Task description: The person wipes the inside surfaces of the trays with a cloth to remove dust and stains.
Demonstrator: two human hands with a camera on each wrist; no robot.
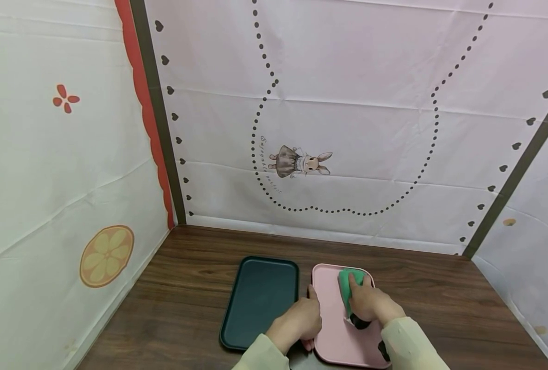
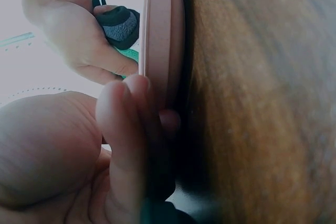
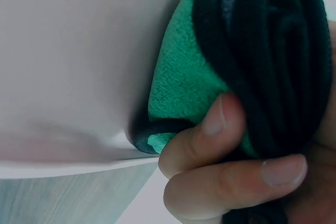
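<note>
A pink tray lies on the wooden table, and my left hand holds its left rim. One finger stretches along that rim in the head view; in the left wrist view the fingertips touch the tray's edge. My right hand grips a folded green cloth with dark edging against the tray's far right part. Close up in the right wrist view, the fingers curl round the bunched cloth beside the tray's raised side. The palm side of the right hand is partly hidden.
A dark green tray lies just left of the pink one, with a narrow gap between them. The brown wooden table meets a printed white cloth wall at the back, with similar walls on both sides.
</note>
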